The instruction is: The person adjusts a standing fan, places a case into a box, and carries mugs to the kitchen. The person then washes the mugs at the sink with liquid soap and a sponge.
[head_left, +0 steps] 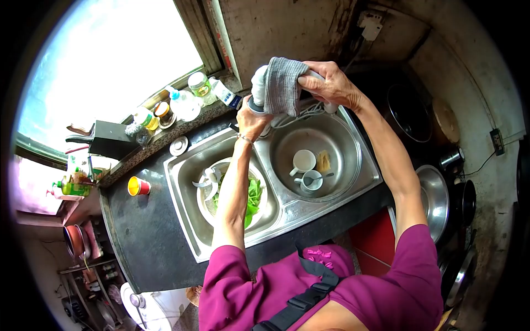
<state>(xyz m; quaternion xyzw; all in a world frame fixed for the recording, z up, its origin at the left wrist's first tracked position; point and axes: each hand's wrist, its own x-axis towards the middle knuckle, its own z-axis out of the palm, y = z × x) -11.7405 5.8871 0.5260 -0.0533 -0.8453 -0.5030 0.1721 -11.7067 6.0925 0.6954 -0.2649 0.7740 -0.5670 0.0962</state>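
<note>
Above the back edge of the double sink, my left hand (253, 122) is closed around the dark lower end of a white rounded object (258, 83), whose kind I cannot make out. A grey ribbed cloth (284, 83) is draped over that object and hides much of it. My right hand (333, 85) grips the cloth's right side, thumb on top, with its other fingers partly hidden. Below my left forearm, a white colander (263, 212) with green leaves (254, 197) sits in the left basin. In the right basin lie a white cup (304, 161) and a mug (310, 181) with a spoon.
Along the window ledge stand a knife block (113, 139), jars (200, 84) and a clear bottle (185, 103). A red and yellow cup (139, 186) is on the left counter. To the right are a metal bowl (433, 198) and a dark pan (408, 113).
</note>
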